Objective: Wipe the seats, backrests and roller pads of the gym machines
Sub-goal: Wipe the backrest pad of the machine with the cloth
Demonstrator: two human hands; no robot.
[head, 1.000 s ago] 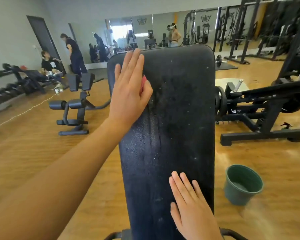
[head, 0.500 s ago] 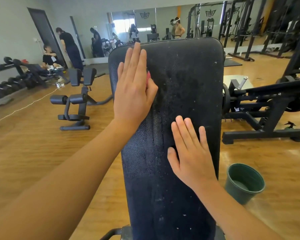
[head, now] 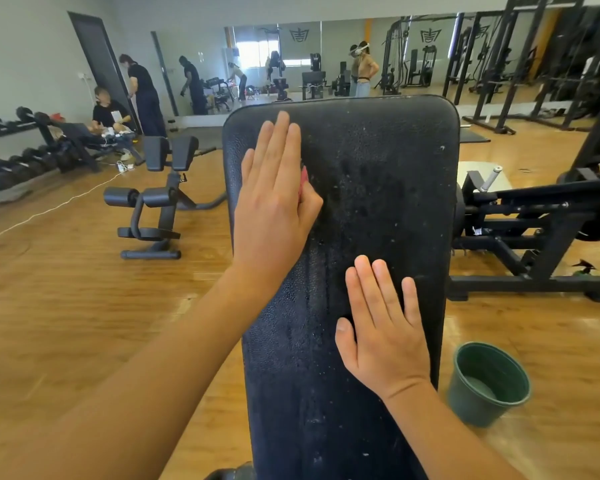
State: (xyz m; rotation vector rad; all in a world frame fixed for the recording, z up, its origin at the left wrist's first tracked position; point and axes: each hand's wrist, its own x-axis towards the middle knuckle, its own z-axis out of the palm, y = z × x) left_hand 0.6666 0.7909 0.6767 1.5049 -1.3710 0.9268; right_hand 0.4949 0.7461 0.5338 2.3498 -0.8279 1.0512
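A long black padded bench pad (head: 378, 174) runs away from me, wet and speckled with droplets and streaks. My left hand (head: 274, 202) lies flat on its upper left part, fingers straight, pressing a pink cloth (head: 304, 179) of which only a small edge shows beside the palm. My right hand (head: 385, 334) rests flat on the pad lower down and to the right, fingers straight and slightly spread, holding nothing.
A green bucket (head: 489, 382) stands on the wooden floor right of the pad. A black roller-pad machine (head: 153, 199) is at left, a plate-loaded machine (head: 534, 223) at right. Dumbbell racks (head: 18, 157), people (head: 142, 95) and a mirror wall lie beyond.
My right hand moved up the pad from its near end to the middle right. My left hand with the cloth slid slightly down the pad from its top edge.
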